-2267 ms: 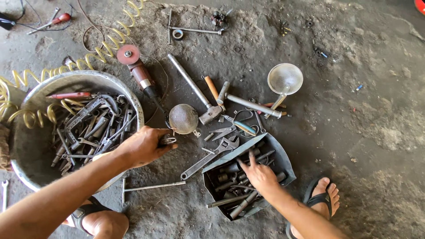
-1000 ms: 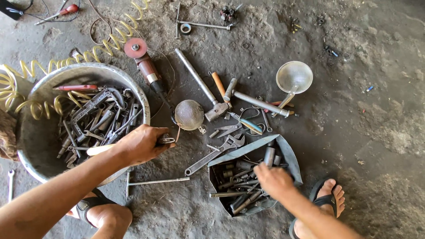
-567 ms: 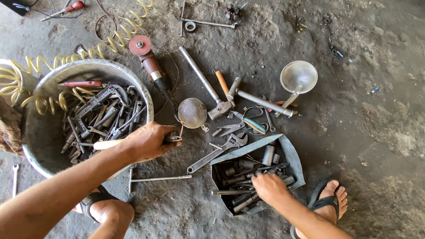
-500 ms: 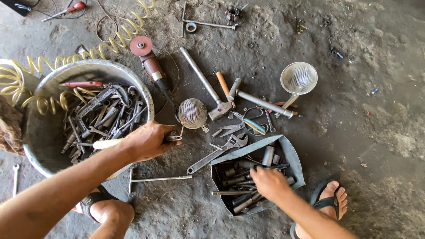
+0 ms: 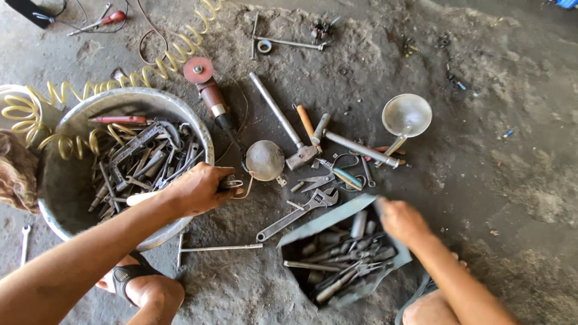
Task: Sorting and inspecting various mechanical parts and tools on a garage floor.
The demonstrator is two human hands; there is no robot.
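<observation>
Sitting on the dirt floor [image 5: 494,180] are two containers. Round metal basin [image 5: 66,180] on the left — packed with wrenches [image 5: 141,159] and other long steel tools, plus a red-handled tool [image 5: 117,120] lying across the top. A coiled yellow air hose [image 5: 120,84] runs along and over its far rim. Lower right, an open grey-blue tool pouch [image 5: 331,218] holds sockets, bits and small wrenches [image 5: 343,265], jumbled.

Left hand [image 5: 195,189] is clenched at the basin's near rim, gripping a small metal tool [image 5: 232,182] with a wire handle; exact kind can't be told. It sits just beside a round mesh strainer [image 5: 265,160].

Right hand [image 5: 403,219] is at the pouch's far right edge, motion-blurred — can't tell if it is closed on anything or just touching the flap.

Between the containers, loose on the ground: adjustable wrench [image 5: 298,213], hammer [image 5: 283,123], angle grinder [image 5: 208,90] with red disc, T-handle bar [image 5: 214,248], scissors [image 5: 316,180], a second strainer [image 5: 407,115] farther right.
</observation>
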